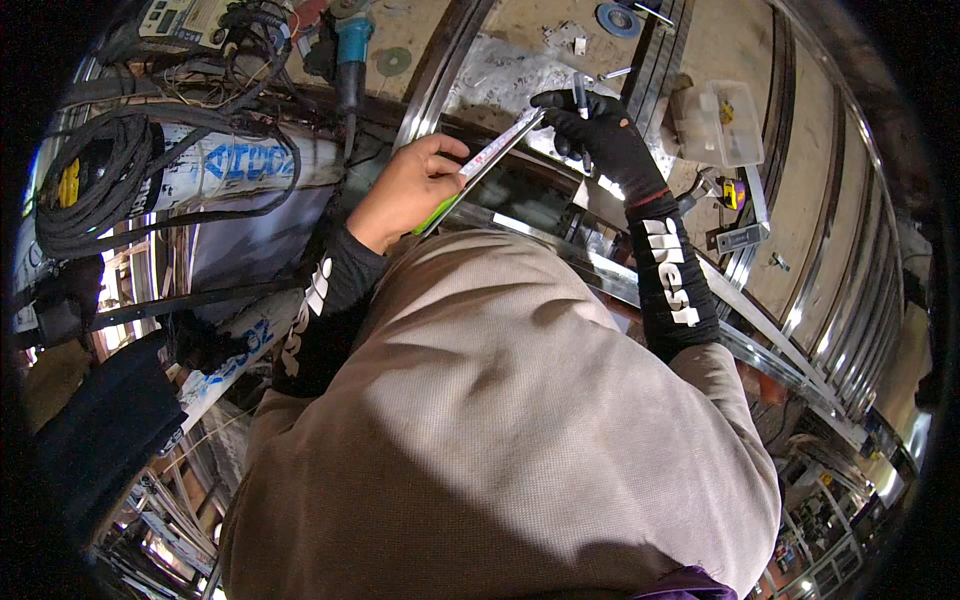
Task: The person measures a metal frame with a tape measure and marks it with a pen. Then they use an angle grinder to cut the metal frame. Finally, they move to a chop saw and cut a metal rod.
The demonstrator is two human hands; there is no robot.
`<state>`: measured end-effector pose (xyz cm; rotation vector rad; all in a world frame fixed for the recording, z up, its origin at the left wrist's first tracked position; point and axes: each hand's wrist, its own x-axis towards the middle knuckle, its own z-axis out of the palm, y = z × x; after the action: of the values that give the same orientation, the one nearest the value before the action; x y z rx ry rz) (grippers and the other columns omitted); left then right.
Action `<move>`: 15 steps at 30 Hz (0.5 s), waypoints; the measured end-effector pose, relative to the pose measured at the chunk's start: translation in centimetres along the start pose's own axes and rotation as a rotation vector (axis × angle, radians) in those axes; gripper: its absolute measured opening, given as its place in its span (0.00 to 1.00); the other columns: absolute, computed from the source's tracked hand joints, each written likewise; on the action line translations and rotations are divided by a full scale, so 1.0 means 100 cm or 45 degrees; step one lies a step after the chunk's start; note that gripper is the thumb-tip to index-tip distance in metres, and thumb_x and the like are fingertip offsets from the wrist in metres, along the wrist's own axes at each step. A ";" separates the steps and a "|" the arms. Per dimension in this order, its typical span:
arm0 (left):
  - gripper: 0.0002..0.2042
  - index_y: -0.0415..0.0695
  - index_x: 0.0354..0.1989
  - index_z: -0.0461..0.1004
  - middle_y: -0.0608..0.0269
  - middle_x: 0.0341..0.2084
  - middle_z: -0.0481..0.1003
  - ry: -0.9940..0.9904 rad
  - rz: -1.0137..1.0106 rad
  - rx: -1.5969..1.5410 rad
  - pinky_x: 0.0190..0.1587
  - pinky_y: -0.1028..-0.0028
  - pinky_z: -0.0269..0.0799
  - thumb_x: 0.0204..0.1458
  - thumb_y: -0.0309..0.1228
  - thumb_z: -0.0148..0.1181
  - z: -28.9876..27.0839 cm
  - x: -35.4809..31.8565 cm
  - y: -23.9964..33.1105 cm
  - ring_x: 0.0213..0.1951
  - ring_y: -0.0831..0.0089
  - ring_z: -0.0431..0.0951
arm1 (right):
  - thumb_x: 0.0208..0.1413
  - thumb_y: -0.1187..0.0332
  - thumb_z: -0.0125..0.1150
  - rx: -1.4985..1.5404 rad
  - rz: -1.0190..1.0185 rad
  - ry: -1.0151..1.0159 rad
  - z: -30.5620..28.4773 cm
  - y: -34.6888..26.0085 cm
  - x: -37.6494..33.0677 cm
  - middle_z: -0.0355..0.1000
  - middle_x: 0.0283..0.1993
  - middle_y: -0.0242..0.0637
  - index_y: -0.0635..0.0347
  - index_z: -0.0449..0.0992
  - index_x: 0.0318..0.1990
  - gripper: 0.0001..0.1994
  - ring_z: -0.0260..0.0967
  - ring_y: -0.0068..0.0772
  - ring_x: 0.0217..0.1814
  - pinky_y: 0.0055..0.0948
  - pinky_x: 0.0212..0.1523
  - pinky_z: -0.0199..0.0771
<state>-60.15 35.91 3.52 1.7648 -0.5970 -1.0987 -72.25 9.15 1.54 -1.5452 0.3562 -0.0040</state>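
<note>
Your bare left hand (408, 190) is clamped on the lower end of a folding ruler (480, 165) (white, with a green edge), held slanted above the metal frame (560, 250). Your gloved right hand (600, 135) steadies the ruler's upper end while gripping a marker pen (580, 97). A clear plastic box (722, 122) sits on the tabletop (800, 170) nearby.

Both arms reach up and forward from the chest in black sleeves. The left hand (408, 192) is bare, fingers curled with the thumb pinched on top. The right hand (600, 135) wears a black glove, fingers closed, wrist bent slightly inward.
</note>
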 end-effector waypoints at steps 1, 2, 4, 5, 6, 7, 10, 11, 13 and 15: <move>0.12 0.32 0.49 0.77 0.58 0.39 0.81 -0.027 0.025 0.043 0.49 0.73 0.74 0.58 0.22 0.57 -0.001 0.002 0.001 0.41 0.74 0.79 | 0.65 0.61 0.62 0.032 0.019 0.025 0.001 -0.002 -0.001 0.78 0.29 0.30 0.58 0.83 0.50 0.14 0.68 0.18 0.25 0.24 0.26 0.67; 0.13 0.32 0.49 0.77 0.58 0.39 0.81 -0.052 0.036 0.097 0.48 0.73 0.74 0.57 0.21 0.56 -0.002 0.003 0.003 0.41 0.74 0.79 | 0.65 0.61 0.62 -0.039 0.033 0.053 0.002 -0.004 -0.002 0.77 0.29 0.29 0.58 0.83 0.50 0.13 0.67 0.18 0.24 0.24 0.25 0.66; 0.13 0.32 0.49 0.77 0.58 0.39 0.80 -0.112 0.075 0.184 0.47 0.73 0.74 0.55 0.20 0.55 -0.005 0.004 0.005 0.41 0.75 0.79 | 0.65 0.61 0.62 -0.195 0.071 0.111 0.005 -0.006 -0.002 0.76 0.27 0.28 0.57 0.83 0.50 0.13 0.65 0.18 0.23 0.24 0.24 0.64; 0.13 0.32 0.48 0.77 0.58 0.39 0.80 -0.124 0.136 0.240 0.47 0.73 0.74 0.55 0.20 0.55 -0.006 0.009 0.007 0.40 0.75 0.78 | 0.65 0.62 0.61 -0.102 -0.106 0.109 0.007 -0.007 0.000 0.73 0.26 0.27 0.56 0.83 0.50 0.13 0.62 0.17 0.22 0.24 0.24 0.61; 0.14 0.32 0.48 0.77 0.58 0.38 0.80 -0.145 0.088 0.235 0.46 0.73 0.74 0.54 0.21 0.55 -0.007 0.009 0.007 0.40 0.75 0.78 | 0.65 0.62 0.61 -0.165 -0.087 0.151 0.008 -0.007 0.001 0.73 0.25 0.27 0.56 0.83 0.51 0.13 0.61 0.16 0.22 0.23 0.24 0.61; 0.14 0.32 0.48 0.77 0.58 0.38 0.80 -0.160 0.068 0.228 0.45 0.73 0.74 0.54 0.21 0.55 -0.009 0.009 0.008 0.39 0.75 0.78 | 0.65 0.62 0.60 -0.196 -0.148 0.156 0.010 -0.007 0.002 0.72 0.25 0.26 0.55 0.83 0.51 0.13 0.61 0.16 0.22 0.23 0.23 0.60; 0.13 0.32 0.47 0.78 0.59 0.36 0.81 -0.222 -0.008 0.303 0.42 0.73 0.73 0.54 0.23 0.58 -0.011 0.010 0.008 0.37 0.76 0.78 | 0.66 0.62 0.59 -0.185 -0.101 0.151 0.012 -0.009 0.003 0.69 0.23 0.24 0.53 0.83 0.52 0.13 0.59 0.15 0.22 0.22 0.23 0.58; 0.13 0.32 0.47 0.78 0.59 0.36 0.81 -0.246 -0.045 0.352 0.41 0.73 0.73 0.54 0.23 0.59 -0.012 0.010 0.008 0.36 0.76 0.77 | 0.66 0.62 0.59 -0.189 -0.007 0.175 0.013 -0.010 0.003 0.69 0.23 0.24 0.53 0.83 0.52 0.13 0.58 0.15 0.22 0.22 0.23 0.57; 0.12 0.33 0.44 0.79 0.60 0.33 0.81 -0.229 -0.003 0.476 0.39 0.74 0.72 0.54 0.25 0.60 -0.016 0.012 0.007 0.34 0.77 0.77 | 0.66 0.62 0.59 -0.110 -0.017 0.136 0.014 -0.013 0.001 0.67 0.22 0.23 0.52 0.83 0.52 0.12 0.57 0.14 0.21 0.22 0.22 0.56; 0.10 0.33 0.42 0.80 0.60 0.31 0.81 -0.214 -0.036 0.481 0.37 0.75 0.72 0.55 0.26 0.61 -0.021 0.014 0.005 0.32 0.77 0.77 | 0.66 0.63 0.60 -0.082 0.015 0.139 0.016 -0.016 -0.001 0.66 0.22 0.22 0.52 0.83 0.51 0.12 0.56 0.14 0.21 0.21 0.22 0.54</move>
<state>-57.64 35.59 3.68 2.0165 -0.9338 -1.2214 -71.68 10.70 3.08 -1.6105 0.4557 -0.0679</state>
